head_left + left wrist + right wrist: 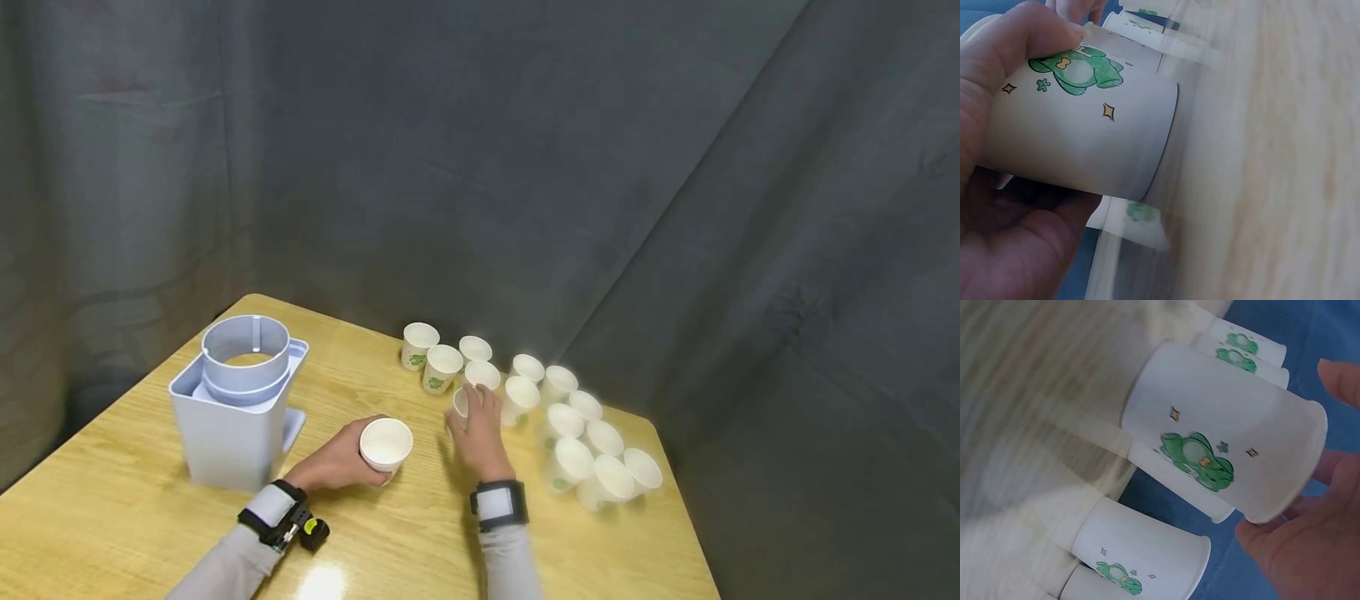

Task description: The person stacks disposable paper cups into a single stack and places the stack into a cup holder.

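Observation:
My left hand (348, 458) grips a white paper cup (386, 444) around its side, mouth up, over the table. In the left wrist view, that cup (1085, 144) shows a green cartoon animal and small stars, with fingers and thumb on opposite sides. My right hand (480, 433) is at the near edge of the cup group, fingers spread about the rim of another paper cup (460, 403). From the right wrist, this cup (1225, 434) has one fingertip right at its rim, while another finger (1339, 381) stands apart from it.
Several more white paper cups (573, 458) stand mouth up along the back and right of the wooden table (390, 550). A light grey box-shaped holder (228, 442) with a round ring (246, 379) on top stands at the left. Dark curtains (450, 167) hang behind the table.

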Motion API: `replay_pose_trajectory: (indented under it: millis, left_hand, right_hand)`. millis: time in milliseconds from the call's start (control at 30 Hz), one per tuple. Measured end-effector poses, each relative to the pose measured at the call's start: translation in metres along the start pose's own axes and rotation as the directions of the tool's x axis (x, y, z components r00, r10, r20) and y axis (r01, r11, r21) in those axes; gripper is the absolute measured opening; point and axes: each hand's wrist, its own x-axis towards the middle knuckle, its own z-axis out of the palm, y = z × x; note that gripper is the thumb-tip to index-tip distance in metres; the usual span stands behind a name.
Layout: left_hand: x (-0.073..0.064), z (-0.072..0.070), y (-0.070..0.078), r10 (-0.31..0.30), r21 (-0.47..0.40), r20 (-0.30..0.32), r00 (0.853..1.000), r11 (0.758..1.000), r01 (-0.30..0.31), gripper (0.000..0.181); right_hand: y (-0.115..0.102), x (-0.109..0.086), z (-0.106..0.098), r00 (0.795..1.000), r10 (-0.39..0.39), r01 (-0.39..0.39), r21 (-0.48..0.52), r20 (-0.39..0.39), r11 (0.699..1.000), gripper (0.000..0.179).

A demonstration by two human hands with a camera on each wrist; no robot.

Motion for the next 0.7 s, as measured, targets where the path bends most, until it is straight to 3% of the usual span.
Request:
replay_pose_trajectory:
  millis: [200,433,700]
  left_hand:
    - [0.0,0.0,0.0,0.008,-0.002,0.0,1.0,1.0,-0.008,0.073]
    - [0.001,0.001,0.0,0.008,-0.005,0.003,1.0,1.0,-0.008,0.074]
    - [-0.001,0.0,-0.001,0.006,0.004,0.003,1.0,1.0,-0.006,0.074]
  right_hand:
    - [0.0,0.0,0.002,0.999,-0.034,0.033,-0.041,-0.022,0.999,0.055]
    - [-0.004,-0.003,-0.008,1.0,-0.019,0.02,-0.045,0.01,0.999,0.054]
    - [-0.015,-0.011,-0.029,0.986,0.002,0.001,-0.016,0.166,1.0,0.059]
